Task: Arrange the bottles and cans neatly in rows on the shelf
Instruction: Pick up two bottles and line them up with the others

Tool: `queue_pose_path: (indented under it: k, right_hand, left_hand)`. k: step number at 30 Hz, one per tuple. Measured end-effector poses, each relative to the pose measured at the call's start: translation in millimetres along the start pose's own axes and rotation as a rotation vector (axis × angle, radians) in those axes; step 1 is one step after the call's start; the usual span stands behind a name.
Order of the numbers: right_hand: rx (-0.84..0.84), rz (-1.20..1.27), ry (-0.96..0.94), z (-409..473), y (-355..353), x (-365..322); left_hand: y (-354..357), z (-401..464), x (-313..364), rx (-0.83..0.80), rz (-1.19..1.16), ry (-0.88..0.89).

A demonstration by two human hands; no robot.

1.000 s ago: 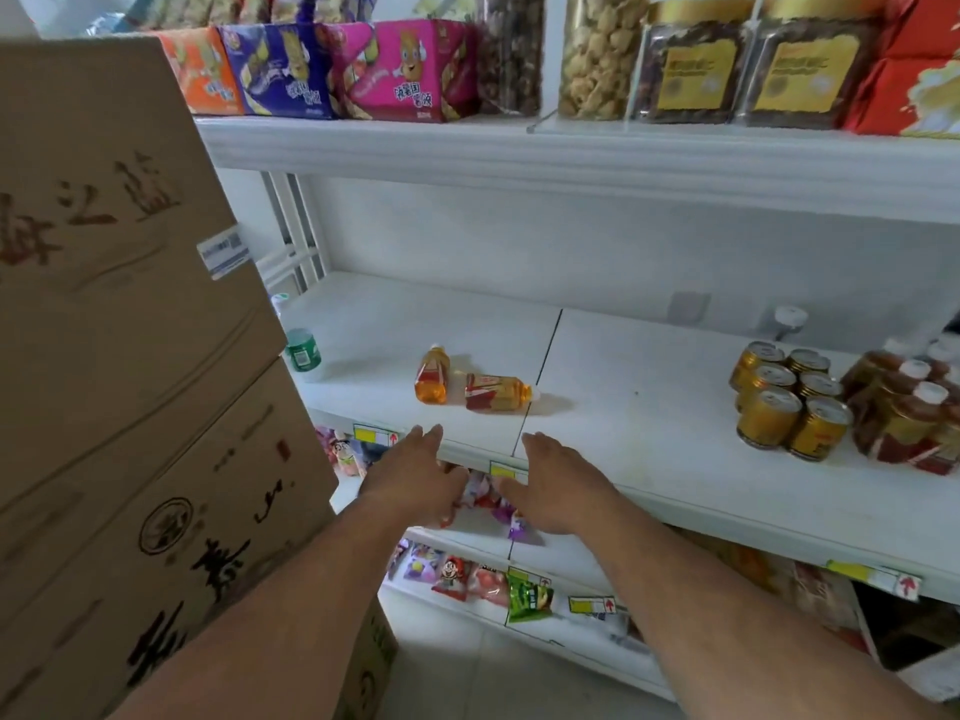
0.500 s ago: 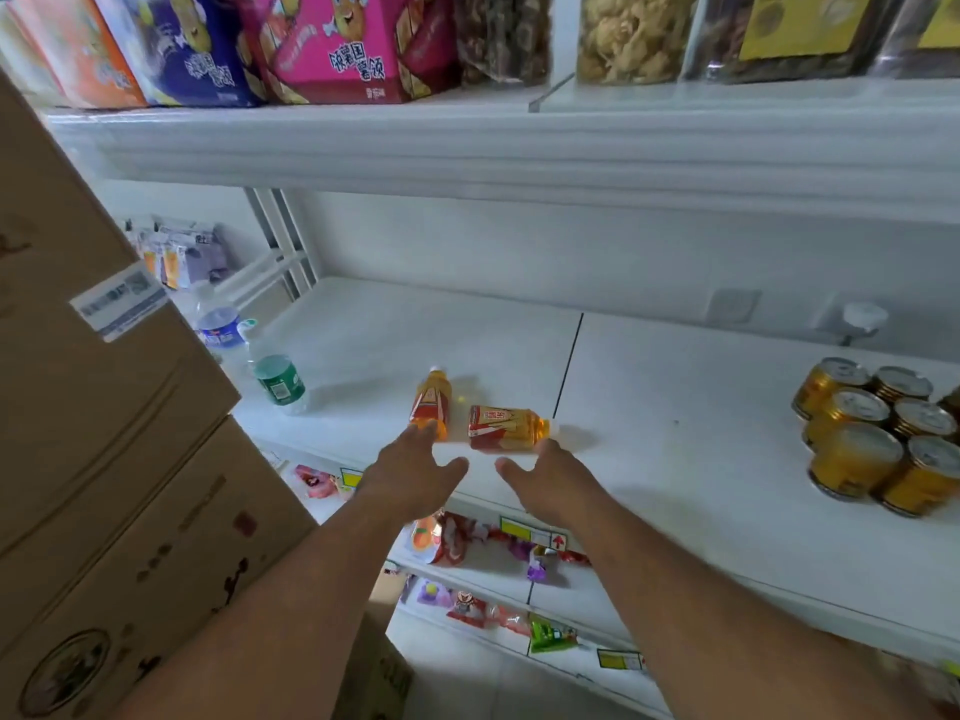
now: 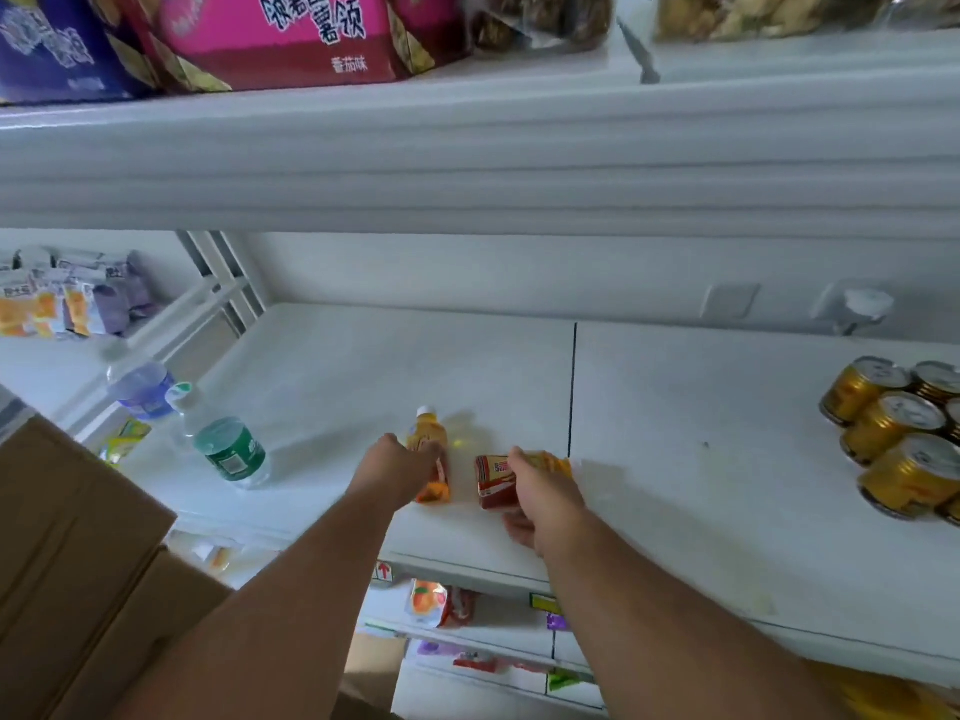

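Two small orange drink bottles lie on the white shelf (image 3: 675, 459). My left hand (image 3: 397, 467) is closed around the left bottle (image 3: 427, 436), whose white cap points away from me. My right hand (image 3: 540, 498) grips the right bottle (image 3: 493, 475), which lies sideways with its red label showing. A green-labelled water bottle (image 3: 228, 446) and a blue-labelled one (image 3: 140, 384) lie at the shelf's left end. Several gold cans (image 3: 891, 433) stand grouped at the right.
Brown cardboard boxes (image 3: 67, 553) are stacked close on my left. The upper shelf edge (image 3: 467, 163) hangs low overhead, with snack boxes on it. Snack packets fill the lower shelves (image 3: 441, 608) and a side rack (image 3: 62, 304).
Both hands have reached forward from the shelf's front edge onto the two lying bottles and closed on them. My view has moved closer and to the left.
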State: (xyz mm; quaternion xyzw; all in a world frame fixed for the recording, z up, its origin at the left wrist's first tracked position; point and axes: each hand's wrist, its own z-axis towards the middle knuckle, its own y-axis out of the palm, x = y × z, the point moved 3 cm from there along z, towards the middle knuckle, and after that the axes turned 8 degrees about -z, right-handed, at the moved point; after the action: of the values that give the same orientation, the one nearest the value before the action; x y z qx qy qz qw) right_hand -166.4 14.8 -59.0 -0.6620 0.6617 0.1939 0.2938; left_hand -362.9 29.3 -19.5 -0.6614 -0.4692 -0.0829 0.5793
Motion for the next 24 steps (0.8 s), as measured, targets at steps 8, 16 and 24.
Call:
queue_pose_path:
  k: [8,16,24]
  right_hand:
    - [0.166,0.033,-0.05,22.7,11.1,-9.9]
    - [0.271,-0.135,-0.316,0.4,-18.9,-30.2]
    - [0.283,-0.079,-0.632,-53.2,-90.5,-32.4]
  left_hand:
    - [13.2,33.6,-0.4,-0.148,0.02,-0.085]
    - [5.3,24.0,8.7,-0.241,-0.221,0.143]
    - [17.6,-42.8,57.0,-0.444,-0.357,0.386]
